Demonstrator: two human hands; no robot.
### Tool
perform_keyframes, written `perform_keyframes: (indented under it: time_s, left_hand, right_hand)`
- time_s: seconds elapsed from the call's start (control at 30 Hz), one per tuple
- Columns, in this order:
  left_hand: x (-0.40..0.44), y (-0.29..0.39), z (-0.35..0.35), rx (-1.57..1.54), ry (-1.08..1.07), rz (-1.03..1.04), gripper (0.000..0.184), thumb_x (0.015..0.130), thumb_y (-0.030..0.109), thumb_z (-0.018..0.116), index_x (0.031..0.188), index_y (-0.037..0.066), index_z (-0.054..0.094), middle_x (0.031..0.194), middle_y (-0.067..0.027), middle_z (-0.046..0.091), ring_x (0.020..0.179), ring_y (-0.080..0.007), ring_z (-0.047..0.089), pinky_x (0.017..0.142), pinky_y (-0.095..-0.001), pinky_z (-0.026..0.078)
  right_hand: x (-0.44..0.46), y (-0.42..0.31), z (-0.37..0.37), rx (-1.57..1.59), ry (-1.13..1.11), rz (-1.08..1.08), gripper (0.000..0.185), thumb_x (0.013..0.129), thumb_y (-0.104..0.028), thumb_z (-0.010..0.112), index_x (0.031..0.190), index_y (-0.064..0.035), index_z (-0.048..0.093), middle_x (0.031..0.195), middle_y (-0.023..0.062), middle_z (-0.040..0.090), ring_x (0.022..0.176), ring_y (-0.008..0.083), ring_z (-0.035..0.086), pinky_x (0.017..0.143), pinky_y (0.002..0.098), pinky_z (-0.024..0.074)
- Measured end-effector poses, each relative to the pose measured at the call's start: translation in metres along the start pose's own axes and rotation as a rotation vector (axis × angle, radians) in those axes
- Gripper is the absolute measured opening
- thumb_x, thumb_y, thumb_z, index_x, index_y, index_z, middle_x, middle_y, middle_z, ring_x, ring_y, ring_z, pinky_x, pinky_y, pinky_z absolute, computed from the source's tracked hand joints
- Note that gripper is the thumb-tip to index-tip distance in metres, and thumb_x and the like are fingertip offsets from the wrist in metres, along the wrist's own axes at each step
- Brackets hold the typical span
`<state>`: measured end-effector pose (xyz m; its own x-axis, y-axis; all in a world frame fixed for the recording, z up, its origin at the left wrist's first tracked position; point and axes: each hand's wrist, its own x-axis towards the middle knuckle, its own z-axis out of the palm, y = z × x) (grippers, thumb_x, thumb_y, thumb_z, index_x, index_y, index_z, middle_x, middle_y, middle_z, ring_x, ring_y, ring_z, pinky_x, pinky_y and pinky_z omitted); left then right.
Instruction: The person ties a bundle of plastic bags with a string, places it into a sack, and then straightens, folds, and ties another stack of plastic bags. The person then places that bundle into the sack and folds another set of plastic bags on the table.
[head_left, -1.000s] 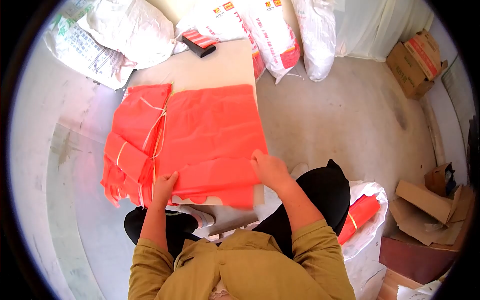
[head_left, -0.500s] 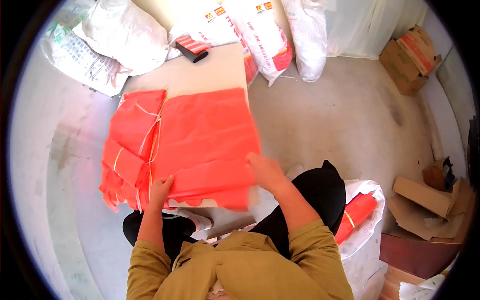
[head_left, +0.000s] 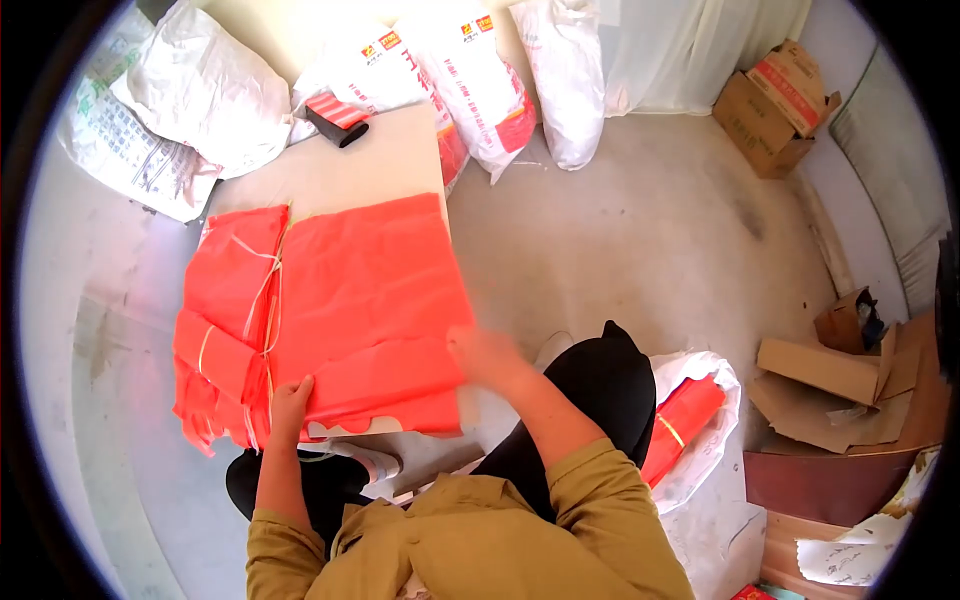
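Two bare hands are seen in the head view, both at the near part of a red fabric sheet [head_left: 365,280], which is spread on a tan tabletop [head_left: 370,160]. Left hand [head_left: 290,402] is placed at the sheet's near-left part, thumb extended; other fingers are hidden, pinch can't be confirmed. Right hand [head_left: 485,360] is blurred at the right edge; finger state can't be told. Sheet is flanked at left by a string-tied red fabric stack [head_left: 230,240], topped by a yellow-banded red bundle [head_left: 218,358]. Another banded red roll [head_left: 685,425] is held in an open white sack [head_left: 722,440].
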<state>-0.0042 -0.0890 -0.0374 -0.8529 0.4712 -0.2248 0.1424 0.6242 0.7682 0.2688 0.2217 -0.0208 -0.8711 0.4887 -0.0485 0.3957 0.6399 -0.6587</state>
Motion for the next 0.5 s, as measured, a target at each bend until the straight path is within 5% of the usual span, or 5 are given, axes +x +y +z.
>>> perform_keyframes:
  time_s: [0.5]
  left_hand:
    - [0.003,0.0,0.002,-0.037,-0.019,-0.011,0.044,0.097,0.036,0.067,0.085,-0.005,0.072,0.068,-0.0003,0.06,0.065,-0.0086,0.055,0.063,-0.0306,0.044]
  right_hand:
    - [-0.004,-0.006,-0.013,-0.053,0.021,-0.048,0.019,0.098,-0.025,0.058,0.096,-0.0064,0.063,0.093,0.016,0.071,0.089,0.0377,0.07,0.075,0.0512,0.0543]
